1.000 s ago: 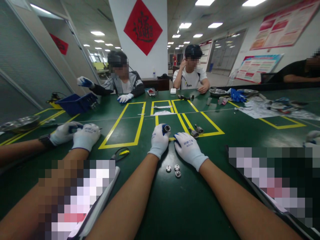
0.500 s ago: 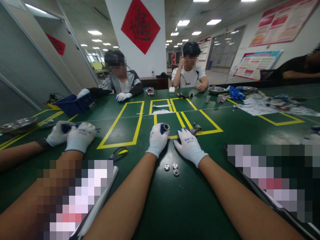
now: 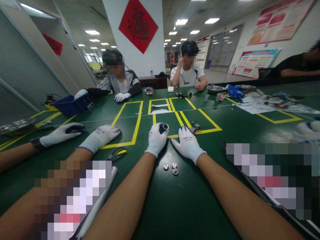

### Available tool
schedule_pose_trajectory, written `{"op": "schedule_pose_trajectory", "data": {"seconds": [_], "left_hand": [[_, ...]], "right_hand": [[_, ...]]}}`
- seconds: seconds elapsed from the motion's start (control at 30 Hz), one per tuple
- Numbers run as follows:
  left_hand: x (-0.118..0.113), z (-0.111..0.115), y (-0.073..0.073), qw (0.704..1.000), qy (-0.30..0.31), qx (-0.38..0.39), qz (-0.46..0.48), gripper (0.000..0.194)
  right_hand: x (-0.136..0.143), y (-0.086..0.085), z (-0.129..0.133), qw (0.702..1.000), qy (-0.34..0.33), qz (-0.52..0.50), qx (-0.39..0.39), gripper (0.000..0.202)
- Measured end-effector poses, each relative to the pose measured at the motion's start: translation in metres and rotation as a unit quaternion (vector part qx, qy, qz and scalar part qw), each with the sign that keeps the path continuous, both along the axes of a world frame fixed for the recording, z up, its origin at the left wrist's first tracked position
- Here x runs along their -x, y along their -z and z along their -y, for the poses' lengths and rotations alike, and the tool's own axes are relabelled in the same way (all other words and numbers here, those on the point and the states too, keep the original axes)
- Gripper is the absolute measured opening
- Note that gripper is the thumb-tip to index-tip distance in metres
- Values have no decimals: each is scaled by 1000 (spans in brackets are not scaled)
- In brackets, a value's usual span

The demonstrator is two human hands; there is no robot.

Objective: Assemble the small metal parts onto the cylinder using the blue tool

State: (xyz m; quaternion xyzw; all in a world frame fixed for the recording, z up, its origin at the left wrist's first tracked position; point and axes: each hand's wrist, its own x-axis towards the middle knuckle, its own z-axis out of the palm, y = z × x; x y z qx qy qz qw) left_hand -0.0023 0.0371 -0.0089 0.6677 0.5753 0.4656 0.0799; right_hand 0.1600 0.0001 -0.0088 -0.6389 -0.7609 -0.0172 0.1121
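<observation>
In a white glove with blue fingertips, my left hand [image 3: 156, 136] is wrapped around a hollow, dark-rimmed metal cylinder [image 3: 164, 127], its round opening tilted up towards me. My right hand [image 3: 187, 141], gloved alike, lies palm down on the green table with its thumb apart from the fingers. Just beyond its fingertips rest metal cylindrical parts [image 3: 196, 127], partly hidden by the hand. Three small round metal discs [image 3: 174, 165] lie on the table between my forearms.
Yellow tape [image 3: 136, 130] marks rectangles on the table. At left, a co-worker's two gloved hands [image 3: 106, 133] are near a cable with a yellow tag [image 3: 121, 152]. Farther off are a blue bin [image 3: 68, 105], a metal bowl [image 3: 215, 88] and blue gloves [image 3: 235, 91]. Two people sit opposite.
My hands have stayed almost where they were, the left still around the cylinder. The co-worker's hands at left have separated, one reaching right towards the taped rectangle. A gloved hand shows more at the right edge.
</observation>
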Motion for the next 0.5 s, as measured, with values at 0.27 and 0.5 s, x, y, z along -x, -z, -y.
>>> {"op": "schedule_pose_trajectory", "data": {"seconds": [0.27, 0.5], "left_hand": [[0, -1, 1, 1000, 2, 2, 4, 28], [0, -2, 1, 1000, 6, 3, 5, 27]], "right_hand": [[0, 2, 1, 1000, 25, 1, 17, 87], [0, 0, 1, 999, 28, -1, 24, 86]]}}
